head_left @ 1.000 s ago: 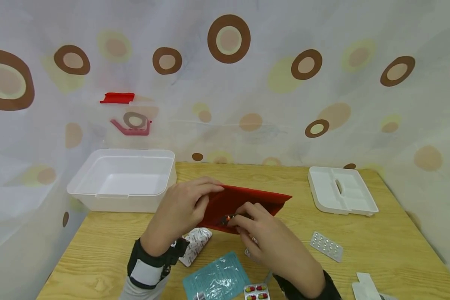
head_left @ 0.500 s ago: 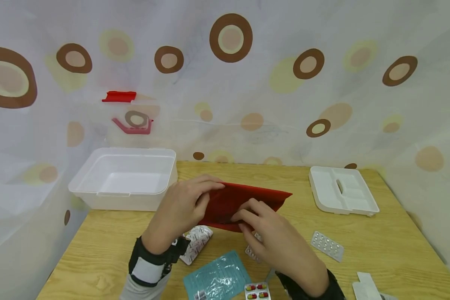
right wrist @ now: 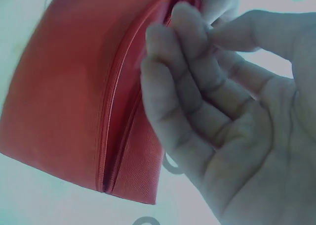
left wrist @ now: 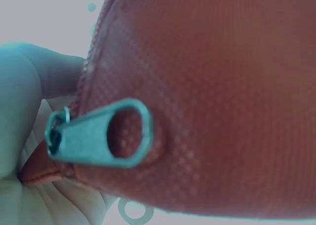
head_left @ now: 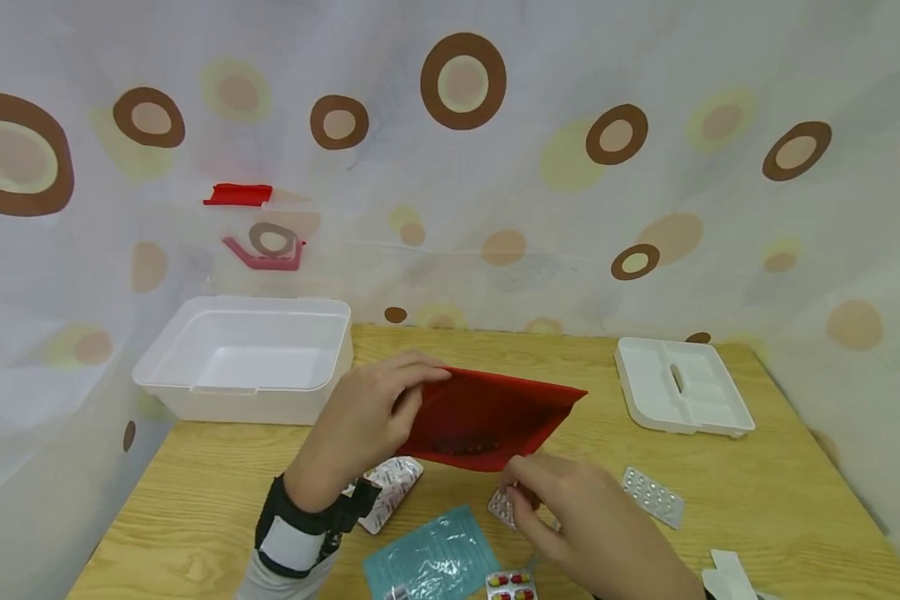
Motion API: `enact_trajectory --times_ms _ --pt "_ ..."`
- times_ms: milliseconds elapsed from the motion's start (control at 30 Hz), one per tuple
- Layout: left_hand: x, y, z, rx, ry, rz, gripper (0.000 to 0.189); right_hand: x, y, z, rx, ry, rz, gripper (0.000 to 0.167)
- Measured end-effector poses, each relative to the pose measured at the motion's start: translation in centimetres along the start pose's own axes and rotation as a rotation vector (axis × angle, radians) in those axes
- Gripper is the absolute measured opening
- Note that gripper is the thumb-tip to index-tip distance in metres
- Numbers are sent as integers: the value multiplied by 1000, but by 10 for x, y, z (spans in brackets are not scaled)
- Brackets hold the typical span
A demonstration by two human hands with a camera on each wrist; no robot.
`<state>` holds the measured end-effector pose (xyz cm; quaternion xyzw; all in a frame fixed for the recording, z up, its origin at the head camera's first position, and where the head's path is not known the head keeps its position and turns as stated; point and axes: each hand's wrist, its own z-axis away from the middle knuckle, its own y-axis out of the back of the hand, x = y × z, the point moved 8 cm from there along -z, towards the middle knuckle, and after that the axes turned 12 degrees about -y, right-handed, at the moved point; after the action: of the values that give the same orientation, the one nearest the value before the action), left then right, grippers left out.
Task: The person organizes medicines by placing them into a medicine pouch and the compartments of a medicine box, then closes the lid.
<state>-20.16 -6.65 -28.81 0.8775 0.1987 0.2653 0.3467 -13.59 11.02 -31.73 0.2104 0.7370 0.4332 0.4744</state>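
Note:
A red zippered pouch (head_left: pixel 495 408) is held up with its mouth gaping. Some dark, unclear things (head_left: pixel 468 446) lie inside. My left hand (head_left: pixel 367 417) grips the pouch's left end between thumb and fingers; the left wrist view shows the metal zip pull (left wrist: pixel 101 136) beside it. My right hand (head_left: pixel 581 508) is outside, fingertips at the near rim of the mouth. In the right wrist view its loosely bent fingers (right wrist: pixel 165 96) come together beside the zip, with nothing seen between them.
Below lie a teal packet (head_left: pixel 431 554), a silver packet (head_left: pixel 393 492), a red-and-yellow capsule blister (head_left: pixel 512 583), tablet blisters (head_left: pixel 652 497) and white paper (head_left: pixel 729 575). A white plastic box (head_left: pixel 262 392) stands back left, a compartmented white tray (head_left: pixel 682 383) back right.
My right hand has come out of the pouch and moved down toward me. The orange-and-black item it had in its fingers is no longer visible there. My left hand keeps its grip.

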Motion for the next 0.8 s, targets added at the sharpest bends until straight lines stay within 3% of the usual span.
enact_trajectory --times_ms 133,300,433,633,800 --pt "-2 2 1 13 -1 -14 27 5 -15 8 -159 -11 -33 16" --pt "-1 5 1 34 -2 -24 27 21 -39 9 -330 -88 47 10" --pt "0 6 0 53 -3 -36 28 40 -70 9 -512 -230 160 30" --pt "2 4 -1 52 -8 -34 29 53 -104 7 -574 -327 279 63" --pt "4 3 -2 53 -8 -33 29 61 -117 5 -589 -368 290 80"
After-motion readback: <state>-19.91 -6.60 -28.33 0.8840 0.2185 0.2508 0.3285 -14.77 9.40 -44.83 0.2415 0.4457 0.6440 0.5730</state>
